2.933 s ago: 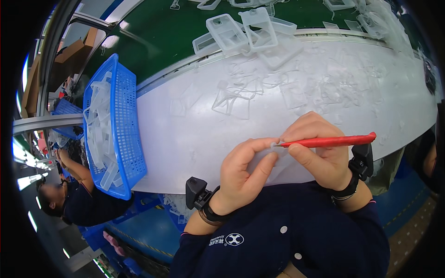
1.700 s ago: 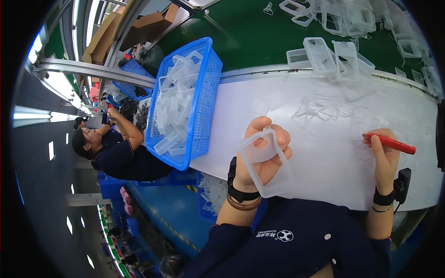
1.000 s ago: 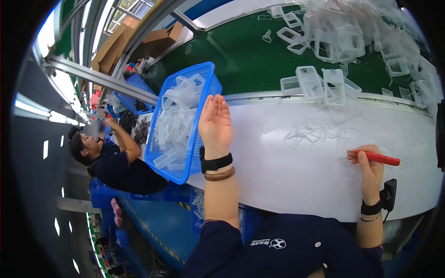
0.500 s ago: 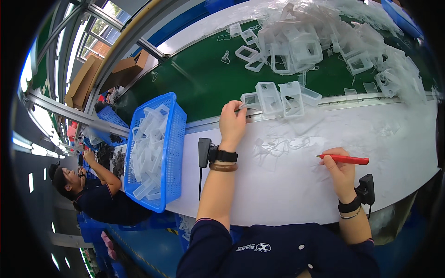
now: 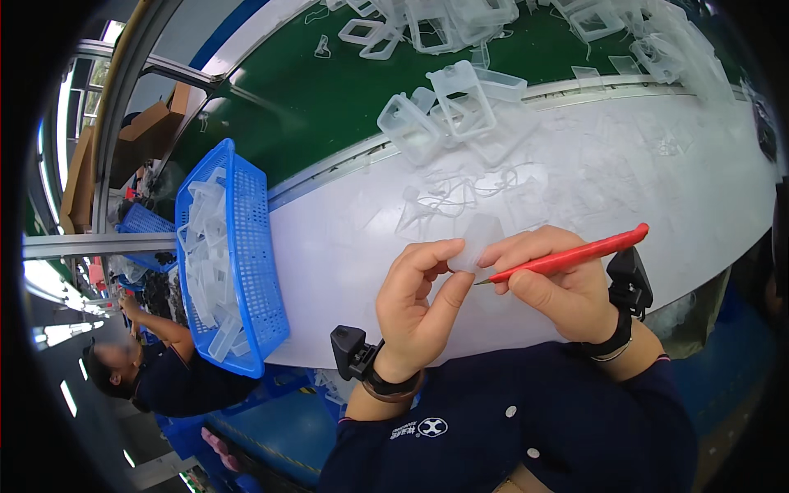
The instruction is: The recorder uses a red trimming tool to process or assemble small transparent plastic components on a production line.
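- In the head view, my only feed, I set the clock's centre on the translucent plastic part [image 5: 481,237], held above the white tabletop [image 5: 329,271].
- My main worry is the red-handled trimming knife [image 5: 579,253]: its pointed tip is at 6 o'clock, just beside the thumb of the left hand [image 5: 413,314]. Pushing too hard, or the edge giving way suddenly, could nick that thumb or gouge the plastic.
- A lesser risk, as I judge it: the grip is near one end only, so sideways pressure might twist the part loose.
- Out at 12 o'clock, overlapping clear frames [image 5: 464,94] straddle the table's far edge; a careless reach could topple them. At 11, stringy plastic scraps [image 5: 448,197] might catch on the part if it dips.
- Left hand, between 7 and 8 o'clock: thumb and forefinger pinched together on the part's near end, other fingers curled beneath.
- Right hand [image 5: 575,297], at 4 o'clock: thumb and fingers clamped round the knife handle, its butt toward 3. The forefinger tip is close by the part; I cannot tell whether it touches.
- At 9 o'clock, well apart, I have the blue basket [image 5: 259,263] of similar translucent pieces.
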`<state>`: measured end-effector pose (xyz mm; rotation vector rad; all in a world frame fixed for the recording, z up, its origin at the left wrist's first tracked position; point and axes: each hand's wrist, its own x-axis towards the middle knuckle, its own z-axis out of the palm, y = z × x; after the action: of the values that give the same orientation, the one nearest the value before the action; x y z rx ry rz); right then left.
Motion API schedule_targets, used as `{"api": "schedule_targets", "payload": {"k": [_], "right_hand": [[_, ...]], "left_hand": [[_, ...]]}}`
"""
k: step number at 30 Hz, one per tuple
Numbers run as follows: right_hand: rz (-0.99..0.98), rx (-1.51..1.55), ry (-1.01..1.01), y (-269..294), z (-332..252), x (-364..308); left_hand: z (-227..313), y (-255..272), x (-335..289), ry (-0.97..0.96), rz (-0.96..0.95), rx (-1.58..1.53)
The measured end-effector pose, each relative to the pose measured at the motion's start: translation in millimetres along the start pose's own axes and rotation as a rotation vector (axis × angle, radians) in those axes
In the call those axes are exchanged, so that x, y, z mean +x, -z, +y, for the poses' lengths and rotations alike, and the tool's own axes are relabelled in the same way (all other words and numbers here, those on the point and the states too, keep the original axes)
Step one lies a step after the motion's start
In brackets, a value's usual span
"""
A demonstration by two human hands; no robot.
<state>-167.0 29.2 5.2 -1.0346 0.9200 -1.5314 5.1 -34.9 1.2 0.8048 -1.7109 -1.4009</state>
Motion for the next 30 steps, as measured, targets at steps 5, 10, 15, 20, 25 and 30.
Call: {"api": "schedule_targets", "payload": {"k": [5,10,15,20,25,30], "right_hand": [[0.056,0.173,-0.073,-2.5,2.6,-5.7],[0.085,-0.161,0.044,-7.1,4.2,-8.0],[0.120,-0.988,0.496,4.5,5.2,2.9],[0.544,-1.211,0.308,79.2,1.7,-9.7],[0.522,-1.447,0.060,99.7,-0.8,-20.4],[-0.180,-0.626,0.153,46.4,-21.6,-19.9]], "left_hand": [[-5.0,-8.7,-14.3,0.086,0.011,-0.158],[-4.0,-9.2,-16.5,0.100,0.018,-0.243],[1.5,1.5,-17.8,0.036,0.109,-0.266],[-4.2,33.3,-12.0,-0.028,0.257,-0.563],[-0.1,36.7,-3.0,0.032,0.278,-0.718],[-7.5,20.4,-2.3,0.334,0.153,-0.983]]}}
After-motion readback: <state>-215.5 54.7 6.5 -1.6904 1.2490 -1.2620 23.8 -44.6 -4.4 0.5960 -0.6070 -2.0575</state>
